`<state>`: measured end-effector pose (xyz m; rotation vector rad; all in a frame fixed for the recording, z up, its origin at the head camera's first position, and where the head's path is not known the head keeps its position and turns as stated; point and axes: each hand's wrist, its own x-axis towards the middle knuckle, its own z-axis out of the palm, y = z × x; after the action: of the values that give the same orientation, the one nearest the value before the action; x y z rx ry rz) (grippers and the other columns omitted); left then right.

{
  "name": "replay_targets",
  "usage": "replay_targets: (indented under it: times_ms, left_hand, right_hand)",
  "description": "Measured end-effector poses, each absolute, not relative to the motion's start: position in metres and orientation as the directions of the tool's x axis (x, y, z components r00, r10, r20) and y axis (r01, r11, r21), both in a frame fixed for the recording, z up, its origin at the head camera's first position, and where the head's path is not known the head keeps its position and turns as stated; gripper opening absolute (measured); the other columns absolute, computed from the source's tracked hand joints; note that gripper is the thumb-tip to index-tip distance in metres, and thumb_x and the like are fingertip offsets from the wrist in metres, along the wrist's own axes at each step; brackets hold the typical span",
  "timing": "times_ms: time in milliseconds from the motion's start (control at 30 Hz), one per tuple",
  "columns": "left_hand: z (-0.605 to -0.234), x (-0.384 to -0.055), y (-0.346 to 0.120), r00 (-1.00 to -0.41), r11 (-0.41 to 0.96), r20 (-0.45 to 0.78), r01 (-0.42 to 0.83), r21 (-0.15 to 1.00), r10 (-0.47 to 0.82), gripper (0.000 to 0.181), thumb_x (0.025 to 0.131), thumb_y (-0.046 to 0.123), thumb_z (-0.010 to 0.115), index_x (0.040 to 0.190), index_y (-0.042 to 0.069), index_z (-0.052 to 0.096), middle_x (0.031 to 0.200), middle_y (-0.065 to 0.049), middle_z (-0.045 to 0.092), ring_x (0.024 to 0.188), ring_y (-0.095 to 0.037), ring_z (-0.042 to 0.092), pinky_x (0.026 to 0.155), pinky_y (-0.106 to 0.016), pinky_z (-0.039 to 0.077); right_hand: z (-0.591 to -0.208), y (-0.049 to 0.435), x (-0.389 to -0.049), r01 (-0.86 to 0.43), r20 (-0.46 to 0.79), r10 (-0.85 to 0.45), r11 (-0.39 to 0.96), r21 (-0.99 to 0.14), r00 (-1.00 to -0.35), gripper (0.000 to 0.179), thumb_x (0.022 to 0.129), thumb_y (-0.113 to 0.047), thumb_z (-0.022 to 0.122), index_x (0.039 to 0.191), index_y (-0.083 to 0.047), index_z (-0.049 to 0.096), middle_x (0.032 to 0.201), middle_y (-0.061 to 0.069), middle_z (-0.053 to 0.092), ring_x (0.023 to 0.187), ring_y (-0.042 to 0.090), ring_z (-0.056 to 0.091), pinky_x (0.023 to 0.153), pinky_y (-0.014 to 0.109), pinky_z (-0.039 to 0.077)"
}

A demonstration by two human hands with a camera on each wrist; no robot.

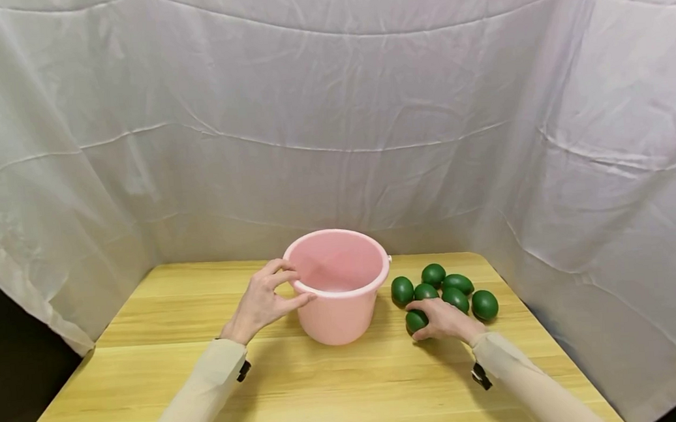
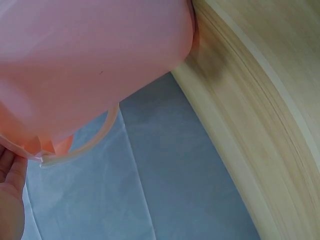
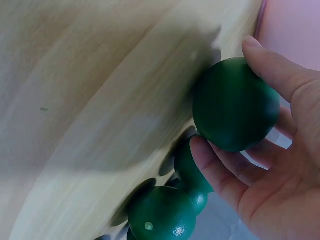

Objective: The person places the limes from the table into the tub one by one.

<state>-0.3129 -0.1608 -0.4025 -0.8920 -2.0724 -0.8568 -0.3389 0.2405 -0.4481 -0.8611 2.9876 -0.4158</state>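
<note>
Wooden surface [image 1: 328, 401]: right grip [image 1: 442, 319] half-closed round a fruit [image 3: 235, 105], likely firm, slick, best held mid-girth; left grip [image 1: 260, 303] pinches bucket rim [image 1: 344, 294].

Left forearm [image 1: 200, 397], sleeved, reached forward and slanted inward. Left hand [image 1: 259, 303] gripped, thumb [image 1: 295, 301] set apart from the bent fingers [image 1: 281, 278]. Right forearm [image 1: 529, 381], likewise sleeved, slanted in from the opposite side. Right hand [image 1: 444, 320] sat slightly nearer the body, palm [image 3: 280, 205] partly visible, thumb opposing curved fingers in a hold.
</note>
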Motion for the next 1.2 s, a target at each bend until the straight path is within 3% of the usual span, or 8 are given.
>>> replay_targets:
  times_ms: [467,900,1200]
  left_hand:
    - [-0.404,-0.311,-0.162,-0.519,0.556,0.794,0.780,0.288,0.317,0.034,0.071,0.037,0.088,0.089,0.012,0.073,0.104,-0.007,0.065,0.099,-0.021,0.064,0.087,-0.039,0.058]
    - [-0.402,-0.315,-0.158,-0.492,0.543,0.809,0.795,0.269,0.320,0.034,0.072,0.036,0.087,0.092,0.011,0.075,0.101,-0.005,0.066,0.096,-0.018,0.063,0.085,-0.036,0.058]
    - [-0.403,-0.314,-0.159,-0.507,0.546,0.802,0.788,0.285,0.314,0.034,0.072,0.036,0.087,0.093,0.011,0.075,0.102,-0.003,0.065,0.098,-0.018,0.063,0.087,-0.037,0.058]
  right_hand:
    - [-0.453,0.242,-0.340,-0.544,0.051,-0.552,0.795,-0.269,-0.833,0.063,0.073,-0.028,0.086,0.126,-0.005,0.060,0.124,0.012,0.064,0.113,0.031,0.061,0.095,0.052,0.049]
    - [-0.443,0.249,-0.339,-0.550,0.154,-0.528,0.790,-0.271,-0.835,0.057,0.075,-0.031,0.084,0.123,-0.008,0.064,0.117,0.013,0.064,0.107,0.033,0.061,0.091,0.054,0.050]
    - [-0.435,0.246,-0.338,-0.507,0.242,-0.450,0.807,-0.301,-0.860,0.056,0.080,-0.026,0.078,0.130,-0.011,0.059,0.117,0.012,0.058,0.099,0.025,0.060,0.084,0.046,0.053]
